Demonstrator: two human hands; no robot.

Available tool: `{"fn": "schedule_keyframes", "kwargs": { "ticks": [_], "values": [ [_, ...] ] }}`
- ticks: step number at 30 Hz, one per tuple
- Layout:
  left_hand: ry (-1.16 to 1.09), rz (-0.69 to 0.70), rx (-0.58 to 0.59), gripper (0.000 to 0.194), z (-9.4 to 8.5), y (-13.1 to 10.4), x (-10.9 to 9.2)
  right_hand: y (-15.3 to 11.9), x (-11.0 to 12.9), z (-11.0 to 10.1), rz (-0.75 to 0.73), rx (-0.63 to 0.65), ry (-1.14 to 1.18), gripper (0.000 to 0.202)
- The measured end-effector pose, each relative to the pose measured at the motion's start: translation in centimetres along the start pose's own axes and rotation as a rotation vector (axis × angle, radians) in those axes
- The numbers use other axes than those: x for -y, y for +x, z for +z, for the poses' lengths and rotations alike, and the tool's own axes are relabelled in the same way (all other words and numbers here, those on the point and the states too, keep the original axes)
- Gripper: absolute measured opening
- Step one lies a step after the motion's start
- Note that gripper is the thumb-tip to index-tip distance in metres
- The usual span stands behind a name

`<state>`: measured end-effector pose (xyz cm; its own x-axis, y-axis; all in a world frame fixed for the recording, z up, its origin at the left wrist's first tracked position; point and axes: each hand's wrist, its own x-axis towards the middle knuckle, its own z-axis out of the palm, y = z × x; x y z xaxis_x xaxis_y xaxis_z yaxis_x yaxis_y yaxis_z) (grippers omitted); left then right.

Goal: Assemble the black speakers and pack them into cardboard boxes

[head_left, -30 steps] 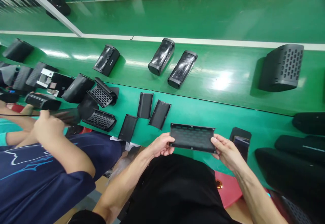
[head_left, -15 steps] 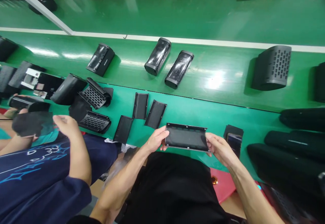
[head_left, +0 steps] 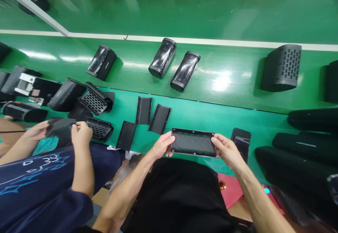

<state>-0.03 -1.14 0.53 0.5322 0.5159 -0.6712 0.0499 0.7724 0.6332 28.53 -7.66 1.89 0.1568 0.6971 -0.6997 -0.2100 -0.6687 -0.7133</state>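
A black rectangular speaker grille panel [head_left: 194, 142] with small tabs along its long edges is held level over the near edge of the green bench. My left hand [head_left: 163, 144] grips its left end, thumb on the upper face. At the other end, my right hand [head_left: 225, 148] closes on the panel's right edge with thumb and fingers. Similar black panels lie to the left: one close to the edge [head_left: 126, 135], another upright beside it [head_left: 144, 110], and a tilted one [head_left: 160, 118].
Beyond the bench seam stand two glossy black speakers [head_left: 162, 57] and a perforated one [head_left: 281, 68]. Dark sheets with a phone [head_left: 241, 145] lie right of my hand. Large black cases [head_left: 290, 166] crowd the right. At left, a co-worker's hands hold dark mesh cloth [head_left: 60, 129].
My right thumb has shifted inward onto the panel's upper right corner. The co-worker's hands and dark cloth have moved right. My view has shifted slightly.
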Motion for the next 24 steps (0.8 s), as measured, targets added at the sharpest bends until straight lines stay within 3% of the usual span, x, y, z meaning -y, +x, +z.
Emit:
{"fn": "schedule_keyframes", "kwargs": {
  "ticks": [12,18,21,24],
  "values": [
    [-0.112,0.016,0.017,0.056,-0.1,0.3,0.3,0.2,0.3,0.3,0.038,-0.006,0.090,0.054],
    [-0.257,0.001,0.093,0.059,-0.9,0.8,1.1,0.6,1.2,0.0,0.053,-0.020,0.102,0.055],
    [-0.383,-0.112,0.139,0.075,-1.2,1.7,0.6,1.2,1.7,0.0,0.061,0.085,0.069,0.052],
    [-0.465,-0.262,0.219,0.072,-0.8,2.5,-0.7,2.2,2.8,0.7,0.046,0.311,-0.062,0.047]
  ]
}}
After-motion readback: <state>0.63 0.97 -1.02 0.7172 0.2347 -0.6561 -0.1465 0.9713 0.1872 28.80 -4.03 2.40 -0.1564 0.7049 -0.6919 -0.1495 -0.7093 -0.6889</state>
